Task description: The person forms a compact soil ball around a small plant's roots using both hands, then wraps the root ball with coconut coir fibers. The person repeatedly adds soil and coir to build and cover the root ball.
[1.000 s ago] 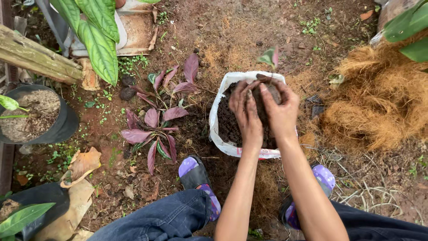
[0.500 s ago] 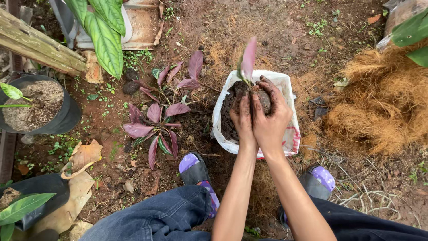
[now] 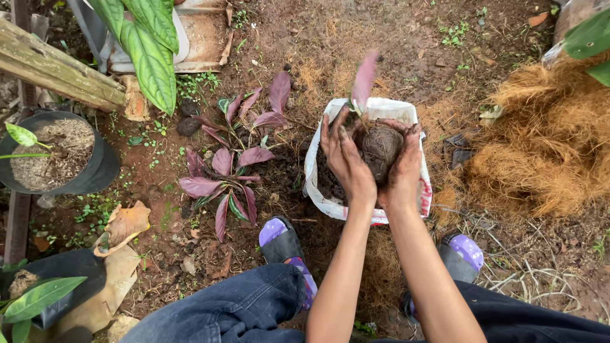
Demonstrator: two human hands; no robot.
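above white bag (image 3: 330, 202), left hand (image 3: 343, 155), right hand (image 3: 406, 166) cupped, grip closed around root ball (image 3: 380, 146); arms extended forward

Dark jeans (image 3: 222, 311), purple-strapped sandals (image 3: 286, 244)

Brown fibrous root ball (image 3: 380, 147) with pink leaf (image 3: 365, 79) upright, held above soil-filled white bag (image 3: 416, 117).

pink leaf (image 3: 365, 77) motion-blurred, root ball (image 3: 380, 147) partly hidden behind left hand (image 3: 346, 155)
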